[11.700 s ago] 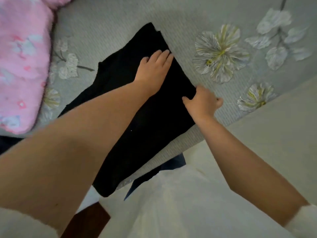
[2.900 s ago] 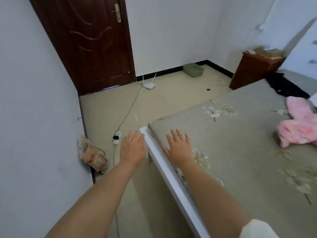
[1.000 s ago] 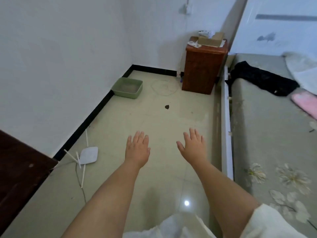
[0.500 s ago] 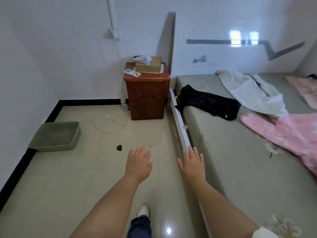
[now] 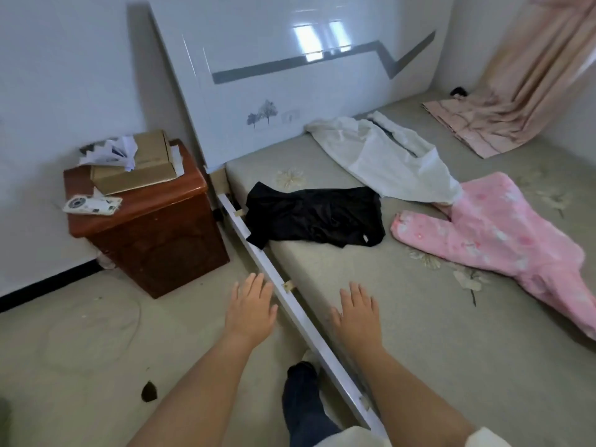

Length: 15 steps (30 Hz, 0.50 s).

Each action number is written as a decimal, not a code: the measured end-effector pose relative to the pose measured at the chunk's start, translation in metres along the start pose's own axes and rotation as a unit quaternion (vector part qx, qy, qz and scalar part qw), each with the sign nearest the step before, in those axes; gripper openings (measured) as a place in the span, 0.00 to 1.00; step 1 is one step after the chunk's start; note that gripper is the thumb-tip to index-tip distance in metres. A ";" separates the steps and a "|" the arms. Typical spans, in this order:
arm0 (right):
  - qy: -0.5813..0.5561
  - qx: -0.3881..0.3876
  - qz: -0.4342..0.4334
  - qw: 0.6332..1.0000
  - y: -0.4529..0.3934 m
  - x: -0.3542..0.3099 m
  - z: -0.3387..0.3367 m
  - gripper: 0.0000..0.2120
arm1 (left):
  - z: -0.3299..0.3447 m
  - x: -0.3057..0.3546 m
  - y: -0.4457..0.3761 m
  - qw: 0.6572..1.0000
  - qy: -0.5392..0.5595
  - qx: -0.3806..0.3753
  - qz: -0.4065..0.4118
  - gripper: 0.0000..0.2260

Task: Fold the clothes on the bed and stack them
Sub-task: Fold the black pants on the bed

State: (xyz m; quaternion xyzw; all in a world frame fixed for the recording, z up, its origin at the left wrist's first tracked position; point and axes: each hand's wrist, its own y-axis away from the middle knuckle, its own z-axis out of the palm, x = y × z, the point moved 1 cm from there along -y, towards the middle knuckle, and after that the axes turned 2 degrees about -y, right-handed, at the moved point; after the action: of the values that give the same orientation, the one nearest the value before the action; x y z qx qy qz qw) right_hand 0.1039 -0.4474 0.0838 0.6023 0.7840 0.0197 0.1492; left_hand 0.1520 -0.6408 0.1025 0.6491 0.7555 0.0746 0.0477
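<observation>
Both hands are held out palm-down with fingers straight and slightly spread, holding nothing: the left hand over the floor, the right hand over the near part of the bed. Whether the right palm touches the mattress cannot be told.

Between the two hands runs the bed's white side rail, slanting away ahead toward the headboard, a glossy white panel with a grey zigzag stripe, which stands against the wall well ahead of both hands. The mattress cover is grey-green with pale flower prints.

Three garments lie unfolded on the bed, none stacked. Ahead and to the right of the right hand sprawls a pink garment, reaching toward the right edge of view. Farther ahead, a white garment lies crumpled near the headboard, its lower end overlapping the pink one. A black garment lies straight ahead of the right hand, one corner hanging over the rail.

A pinkish curtain hangs far to the right, its hem pooled on the bed's far corner.

Ahead and left of the left hand stands a brown nightstand beside the headboard, carrying a cardboard box, crumpled papers and a small white item. Below the hands, a dark trouser leg stands beside the rail.
</observation>
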 end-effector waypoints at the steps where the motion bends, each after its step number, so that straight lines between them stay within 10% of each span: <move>1: -0.003 -0.008 0.012 1.000 -0.025 0.003 0.001 0.25 | -0.001 -0.008 -0.025 1.000 -0.004 -0.007 0.001 0.24; 15: -0.083 -0.003 0.151 0.985 -0.293 0.003 -0.012 0.22 | -0.028 -0.079 -0.346 0.991 -0.051 -0.063 0.103 0.23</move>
State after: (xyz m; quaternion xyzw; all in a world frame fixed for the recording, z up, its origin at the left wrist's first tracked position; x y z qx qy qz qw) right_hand -0.1751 -0.5234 0.0326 0.7128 0.6689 -0.0057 0.2108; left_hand -0.1781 -0.7709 0.0680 0.7219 0.6752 0.0935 0.1191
